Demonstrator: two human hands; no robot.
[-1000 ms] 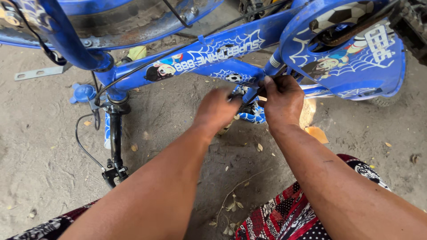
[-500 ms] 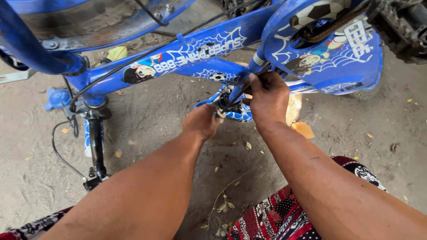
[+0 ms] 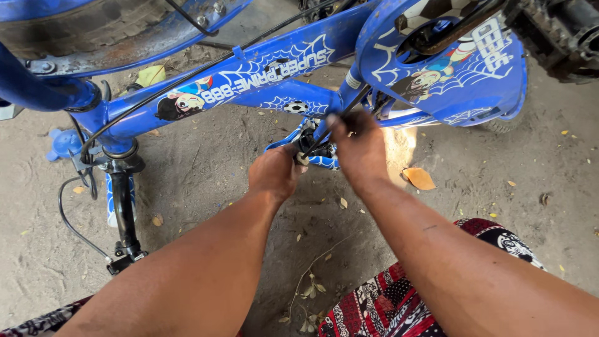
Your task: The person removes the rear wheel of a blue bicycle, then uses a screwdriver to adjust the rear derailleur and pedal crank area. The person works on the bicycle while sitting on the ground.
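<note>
Bicycle: we see a small blue child's bicycle with cartoon and web decals (image 3: pixel 274 75) lying inverted across the top of the frame, its main tube slanting from the left edge up to the upper middle.
Left hand: our left hand (image 3: pixel 274 171) sits at the centre, closed in a fist just beside the blue patterned part under the frame (image 3: pixel 324 161) — what it grips is hidden by the knuckles.
Right hand: our right hand (image 3: pixel 359 146) is right of it, fingers curled shut on a thin black cable or rod (image 3: pixel 357 100) that rises to the upper right; we cannot tell how firmly.
Hands together: near each other, not touching.
Chain guard: a blue plastic chain guard with a football picture (image 3: pixel 486 81) fills the upper right, above the right hand.
In the way: both hands cover the joint they work on, and the frame tube hides the ground behind.
Left side: a black stem with a loose black cable (image 3: pixel 121 206) hangs down at the left.
Ground: grey sandy ground (image 3: pixel 206 187) — an orange dry leaf (image 3: pixel 419 178) lies right of centre.
Bottom edge: red and black patterned cloth (image 3: pixel 399 299) shows at lower middle, between our forearms.
</note>
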